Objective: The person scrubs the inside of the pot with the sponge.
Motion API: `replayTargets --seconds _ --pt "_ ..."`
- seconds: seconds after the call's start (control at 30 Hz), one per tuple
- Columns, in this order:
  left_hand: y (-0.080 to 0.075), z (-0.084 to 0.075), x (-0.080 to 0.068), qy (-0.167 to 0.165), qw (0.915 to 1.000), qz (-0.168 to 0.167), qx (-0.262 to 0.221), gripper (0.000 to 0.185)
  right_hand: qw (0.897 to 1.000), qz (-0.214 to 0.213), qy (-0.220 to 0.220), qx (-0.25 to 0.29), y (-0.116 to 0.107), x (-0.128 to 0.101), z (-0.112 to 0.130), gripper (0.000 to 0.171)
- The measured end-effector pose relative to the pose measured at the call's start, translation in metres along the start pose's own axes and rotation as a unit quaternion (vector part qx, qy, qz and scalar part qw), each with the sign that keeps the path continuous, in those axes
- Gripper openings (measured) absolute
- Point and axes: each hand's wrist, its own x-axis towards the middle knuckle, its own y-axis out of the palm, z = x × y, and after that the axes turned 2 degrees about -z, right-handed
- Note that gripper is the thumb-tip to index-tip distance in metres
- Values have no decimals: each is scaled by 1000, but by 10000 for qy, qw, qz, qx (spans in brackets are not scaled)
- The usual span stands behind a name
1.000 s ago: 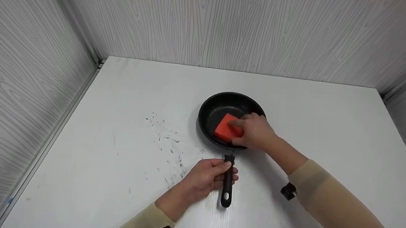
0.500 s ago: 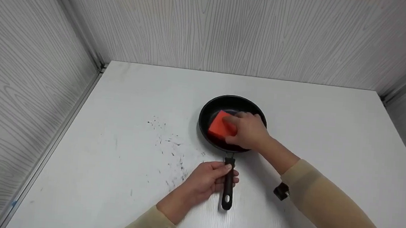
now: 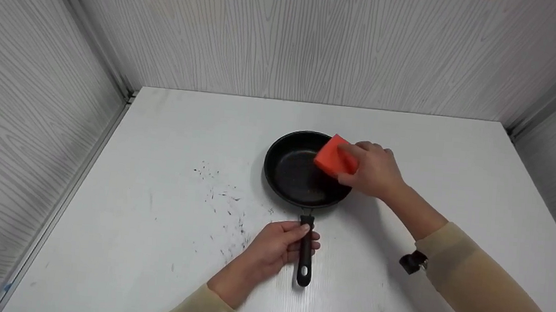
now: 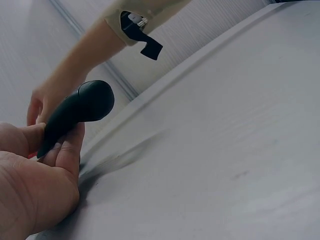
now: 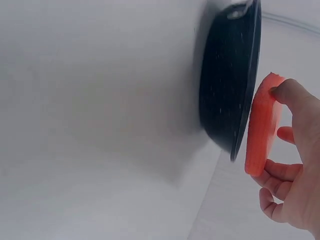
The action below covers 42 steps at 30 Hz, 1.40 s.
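Right hand (image 3: pixel 373 171) was pinching the sponge (image 3: pixel 335 155), thumb on one face and fingers curled behind it, holding it just clear of the pan's (image 3: pixel 301 170) far-right rim, not down on the cooking surface. Left hand (image 3: pixel 276 245) was wrapped round the handle (image 3: pixel 305 250) on the near side of the pan, I'd guess to keep it from sliding around. Pan sat flat on the table (image 3: pixel 456 155), roughly mid-table. Some dark specks (image 3: pixel 224 206) were scattered on the table just left of the pan, near the left hand.
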Motion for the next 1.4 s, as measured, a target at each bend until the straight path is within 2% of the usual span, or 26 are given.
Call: replayTargets --seconds 0.33,0.63,0.83,1.07,1.4 --pt "-3 -3 -1 61 10000 72 30 36 9989 21 464 -62 -20 -23 -47 61" --pt "-5 -4 -1 57 10000 41 -31 35 9955 188 929 -46 -10 -30 -69 65" --pt "-6 -4 -1 45 10000 64 -18 36 9922 360 1194 -62 0 -33 -76 66" --pt "-10 -8 1 27 10000 75 14 38 9917 516 1173 -103 13 -32 -75 67" --pt "-14 -13 0 40 9998 124 123 40 9868 737 1427 218 18 -35 -73 77"
